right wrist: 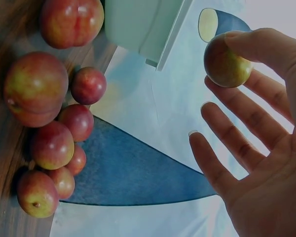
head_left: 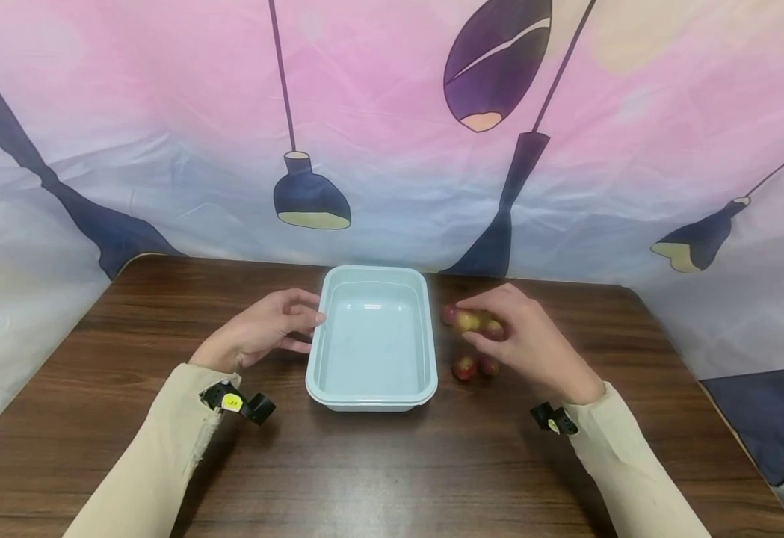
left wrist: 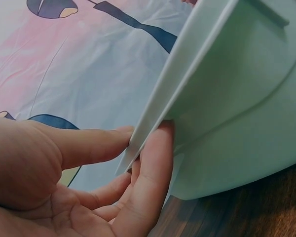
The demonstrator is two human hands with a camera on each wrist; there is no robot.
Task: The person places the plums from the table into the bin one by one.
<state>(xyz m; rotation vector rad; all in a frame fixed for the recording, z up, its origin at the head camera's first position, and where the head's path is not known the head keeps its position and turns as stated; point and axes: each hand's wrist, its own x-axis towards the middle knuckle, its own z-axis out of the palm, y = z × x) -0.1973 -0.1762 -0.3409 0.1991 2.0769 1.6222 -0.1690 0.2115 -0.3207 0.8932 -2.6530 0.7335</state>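
Note:
My left hand [head_left: 267, 327] grips the left rim of a pale blue-green plastic tub [head_left: 373, 397], thumb on the outer lip and fingertips beneath it in the left wrist view. Nothing lies inside the tub. Just right of it, my right hand [head_left: 529, 336] holds a yellow-green plum [right wrist: 226, 64] with a reddish tinge, pinched between thumb and fingertips above the other plums. Its remaining fingers spread loosely, as the right wrist view shows. Several red plums [right wrist: 38, 89] lie on the table beside the tub, partly hidden by the right hand in the head view.
The dark wood-grain table [head_left: 365, 478] carries the tub and fruit. Behind it hangs a pink and blue printed cloth [head_left: 378, 112] close to the table's far edge. A black wrist camera [head_left: 237, 400] is strapped over the left sleeve, another [head_left: 554, 418] on the right.

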